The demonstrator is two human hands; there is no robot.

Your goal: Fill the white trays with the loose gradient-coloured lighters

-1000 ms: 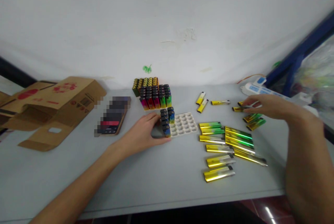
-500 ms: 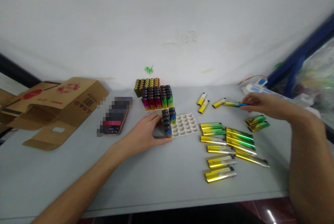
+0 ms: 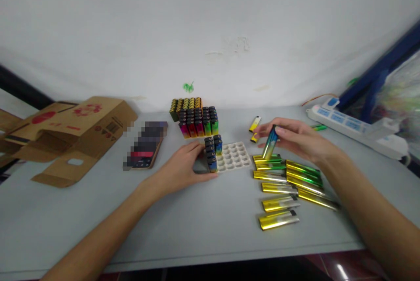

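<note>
Between thumb and fingers of our right hand, one blue lighter is grasped, held by its upper end and leaning; we cannot tell if its lower end touches anything. Our left hand makes a wide C shape around the standing lighters, with thumb and fingertips close at their two ends; we cannot tell if it presses them.

We have one white tray with round pits. The standing lighters are at its nine o'clock side, in one longer column and one shorter; the single pieces overlap too much for a sure count. From the tray, the held lighter is between two and three o'clock.

Toward four o'clock we count ten lying lighters, six in the nearer column and four in the farther. Toward two o'clock, two yellow lighters are partly covered by our right hand, and farther out one green lighter lies near one power strip.

At eleven o'clock stand two blocks: one black-topped block, five lighters across its front, and one gold-topped block behind. Toward nine o'clock are one phone and, farther, one cardboard box.
</note>
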